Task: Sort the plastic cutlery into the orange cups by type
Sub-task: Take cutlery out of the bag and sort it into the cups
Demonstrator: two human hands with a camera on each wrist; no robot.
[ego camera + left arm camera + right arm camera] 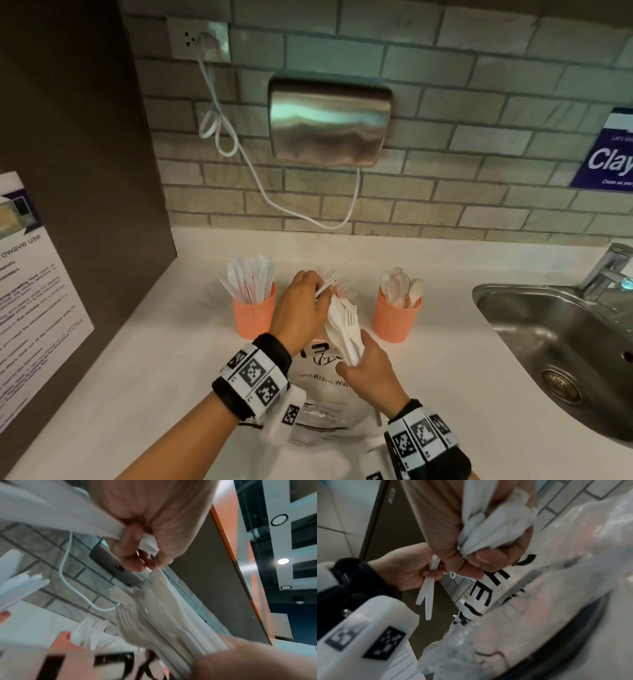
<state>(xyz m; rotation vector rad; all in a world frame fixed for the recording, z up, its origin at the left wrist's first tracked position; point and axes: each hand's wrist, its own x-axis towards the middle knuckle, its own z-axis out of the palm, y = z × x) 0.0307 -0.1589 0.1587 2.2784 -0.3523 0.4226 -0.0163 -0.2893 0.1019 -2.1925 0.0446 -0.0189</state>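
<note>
Nearest, a clear plastic bag (322,404) with black letters lies on the white counter (154,359), partly hidden under both wrists; what's inside is too blurry to tell. The wrist views are smeared, so small details are lost.

Just past it, the right hand (371,371) is curled tight round the handles of a bunch of white plastic cutlery (344,325), mostly forks w/ maybe a spoon mixed in (hard to tell). The left hand (301,308) has fingers closed on two thin white handles (428,588); their top ends can't be made out.

Behind the hands stand three orange mesh cups. The left cup (253,317) is full of white knives. The right cup (395,320) holds white spoons. The middle cup (65,641) is nearly all hidden in the head view; only fork tips (330,275) poke up.

Farther right is a steel sink (555,342), cut off at the edge. On the tile wall hangs a shiny metal box (329,121) w/ a white cord (219,113).
</note>
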